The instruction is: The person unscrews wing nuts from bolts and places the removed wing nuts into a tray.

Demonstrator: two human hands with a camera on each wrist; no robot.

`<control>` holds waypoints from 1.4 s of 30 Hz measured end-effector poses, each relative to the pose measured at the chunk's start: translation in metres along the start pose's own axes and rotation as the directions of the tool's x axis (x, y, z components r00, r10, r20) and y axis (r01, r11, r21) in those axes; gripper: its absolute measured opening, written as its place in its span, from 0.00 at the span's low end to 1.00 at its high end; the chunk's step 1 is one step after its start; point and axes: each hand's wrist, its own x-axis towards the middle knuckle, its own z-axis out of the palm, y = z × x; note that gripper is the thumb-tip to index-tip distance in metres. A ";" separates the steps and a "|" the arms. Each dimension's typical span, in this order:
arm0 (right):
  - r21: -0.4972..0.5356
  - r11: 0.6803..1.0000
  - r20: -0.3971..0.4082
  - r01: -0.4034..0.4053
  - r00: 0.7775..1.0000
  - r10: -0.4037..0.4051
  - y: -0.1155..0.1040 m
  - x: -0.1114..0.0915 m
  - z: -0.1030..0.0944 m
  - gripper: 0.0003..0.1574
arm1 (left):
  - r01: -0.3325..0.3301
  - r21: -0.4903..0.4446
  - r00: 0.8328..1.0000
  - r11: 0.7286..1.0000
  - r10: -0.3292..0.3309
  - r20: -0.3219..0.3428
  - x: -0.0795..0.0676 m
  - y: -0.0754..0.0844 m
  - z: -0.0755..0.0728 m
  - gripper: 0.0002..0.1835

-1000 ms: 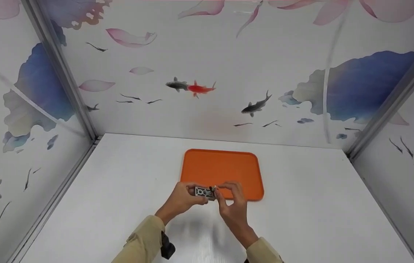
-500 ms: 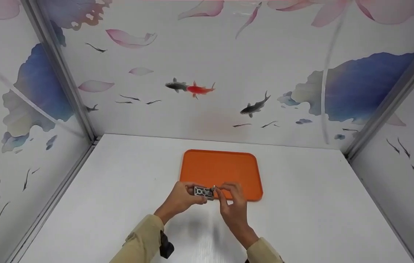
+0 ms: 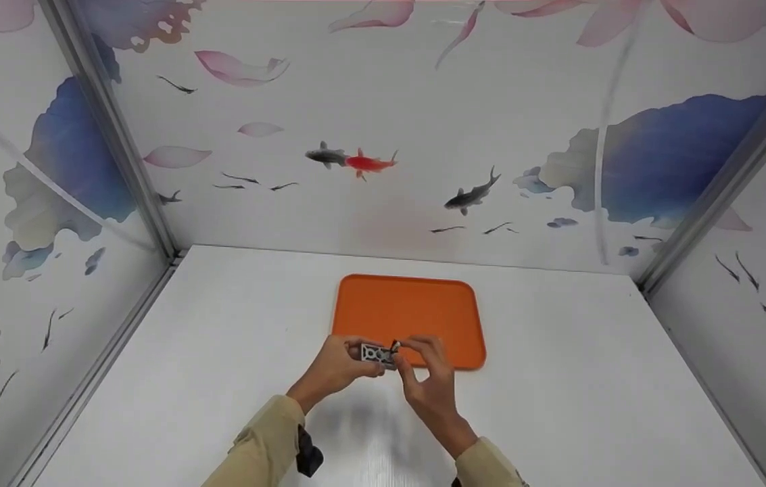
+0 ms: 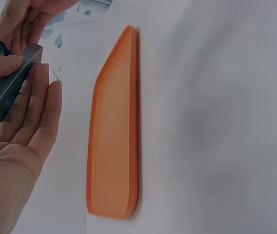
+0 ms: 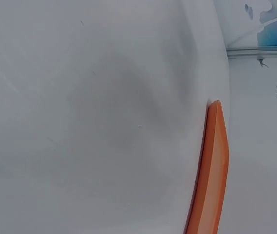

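Note:
My left hand (image 3: 341,368) holds a small grey rectangular block (image 3: 374,354) between thumb and fingers, its face with round hollows turned up toward the head view. In the left wrist view the block (image 4: 12,85) shows a smooth, dark grey side, with the left thumb over its edge. At the block's right end, my right hand (image 3: 431,389) pinches a small dark and light piece (image 3: 395,345) between thumb and index finger. That piece's exact kind is too small to tell. Both hands are raised in front of the orange tray's near edge.
The orange tray (image 3: 410,311) with a raised rim lies on the white table (image 3: 558,379) beyond the hands. A back wall (image 3: 254,203) painted with fish and petals rises behind, with side walls left and right. A dark device (image 3: 308,454) sits at the left sleeve.
The right thumb and index finger have shifted slightly at the block's end, and the small piece there now tilts more upright. The left hand keeps its hold on the block.

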 end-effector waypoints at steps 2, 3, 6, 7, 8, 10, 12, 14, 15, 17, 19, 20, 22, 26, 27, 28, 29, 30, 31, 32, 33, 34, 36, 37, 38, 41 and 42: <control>0.009 1.000 0.004 -0.001 1.000 0.001 0.000 0.001 0.000 0.22 | -0.005 0.006 1.000 1.000 0.005 -0.002 0.000 0.001 0.000 0.18; 0.012 1.000 0.003 0.002 1.000 -0.002 -0.001 0.002 0.000 0.22 | -0.005 0.007 1.000 1.000 0.005 -0.003 0.001 0.001 0.000 0.18; 0.030 1.000 0.006 0.000 1.000 0.000 -0.001 0.002 -0.001 0.21 | -0.008 0.002 1.000 1.000 0.008 -0.002 0.001 0.001 0.000 0.18; 0.037 0.999 0.008 -0.005 1.000 0.004 -0.001 0.002 -0.001 0.21 | -0.006 0.000 1.000 1.000 0.006 -0.002 0.001 0.002 0.000 0.18; 0.040 0.999 0.008 -0.005 1.000 0.004 0.000 0.002 0.000 0.21 | -0.004 -0.004 1.000 1.000 0.004 -0.002 0.001 0.002 0.000 0.18; 0.042 0.999 0.009 -0.008 1.000 0.008 0.000 0.002 -0.001 0.21 | 0.002 -0.009 1.000 1.000 -0.002 -0.003 0.001 0.002 0.000 0.18; 0.034 0.999 0.004 -0.007 1.000 0.006 0.001 0.002 -0.001 0.21 | 0.008 -0.011 1.000 1.000 -0.008 -0.004 0.001 0.002 -0.001 0.18; 0.027 1.000 -0.002 -0.011 1.000 0.011 0.002 0.002 0.000 0.21 | 0.006 -0.018 1.000 1.000 -0.006 -0.001 0.000 0.001 -0.001 0.19; 0.031 0.999 -0.004 -0.021 1.000 0.021 0.002 0.002 0.000 0.20 | 0.004 -0.022 1.000 1.000 -0.004 0.000 0.000 0.002 -0.002 0.19; 0.040 0.999 -0.012 -0.036 0.999 0.036 0.002 0.001 0.000 0.20 | -0.001 -0.030 1.000 1.000 0.001 0.005 -0.001 0.001 -0.002 0.19; 0.048 0.998 -0.027 -0.044 0.999 0.045 0.002 0.001 0.001 0.19 | -0.002 -0.037 1.000 0.999 0.003 0.008 -0.002 0.001 -0.002 0.19; 0.049 0.998 -0.035 -0.046 0.998 0.048 0.002 0.001 0.002 0.18 | -0.002 -0.039 1.000 0.999 0.002 0.007 -0.002 0.002 -0.002 0.19; 0.036 0.999 -0.054 -0.033 0.998 0.035 0.002 0.001 0.003 0.18 | 0.000 -0.036 1.000 0.999 0.000 0.004 -0.001 0.002 -0.002 0.20; -0.001 1.000 -0.084 -0.021 0.996 0.021 0.002 0.002 0.004 0.17 | 0.004 -0.032 1.000 0.999 -0.004 -0.001 0.000 0.002 -0.003 0.20; -0.007 1.000 -0.085 -0.018 0.996 0.017 0.003 0.002 0.004 0.16 | 0.006 -0.030 1.000 1.000 -0.006 -0.003 0.000 0.002 -0.003 0.20; -0.012 1.000 -0.086 -0.016 0.996 0.015 0.003 0.002 0.003 0.16 | 0.005 -0.029 1.000 1.000 -0.005 -0.004 0.000 0.002 -0.003 0.20; -0.016 1.000 -0.087 -0.013 0.996 0.011 0.003 0.002 0.003 0.16 | 0.005 -0.029 1.000 1.000 -0.005 -0.006 0.000 0.001 -0.003 0.20; -0.016 1.000 -0.085 -0.012 0.996 0.011 0.004 0.002 0.002 0.15 | 0.004 -0.026 1.000 1.000 -0.004 -0.008 0.000 0.001 -0.004 0.20; -0.016 1.000 -0.078 -0.013 0.997 0.012 0.004 0.001 0.001 0.14 | 0.004 -0.023 1.000 1.000 -0.004 -0.008 0.000 0.000 -0.004 0.20; -0.015 1.000 -0.072 -0.017 0.997 0.016 0.005 0.001 0.001 0.14 | 0.002 -0.018 1.000 1.000 -0.002 -0.007 0.000 0.000 -0.004 0.20; -0.012 1.000 -0.066 -0.021 0.998 0.021 0.005 0.001 0.000 0.13 | -0.001 -0.012 1.000 1.000 0.001 -0.007 0.001 0.000 -0.004 0.20; -0.009 1.000 -0.063 -0.021 0.998 0.021 0.005 0.001 0.000 0.13 | -0.004 -0.007 1.000 1.000 0.004 -0.005 0.001 -0.001 -0.004 0.20; -0.002 1.000 -0.056 -0.029 0.998 0.029 0.005 0.001 -0.001 0.12 | -0.004 0.000 1.000 1.000 0.004 0.002 0.001 -0.002 -0.003 0.19; -0.003 1.000 -0.055 -0.028 0.998 0.028 0.005 0.001 0.000 0.12 | -0.003 0.001 1.000 1.000 0.003 0.004 0.001 -0.002 -0.003 0.19; -0.003 1.000 -0.058 -0.024 0.998 0.024 0.005 0.001 0.000 0.13 | -0.002 0.003 1.000 1.000 0.002 0.005 0.001 -0.002 -0.003 0.19; -0.011 1.000 -0.059 -0.012 0.998 0.012 0.005 0.001 0.001 0.13 | 0.002 0.001 1.000 1.000 -0.002 0.005 0.002 -0.002 -0.004 0.19; -0.015 1.000 -0.057 -0.008 0.998 0.007 0.005 0.002 0.001 0.14 | 0.002 0.001 1.000 1.000 -0.002 0.003 0.002 -0.002 -0.004 0.19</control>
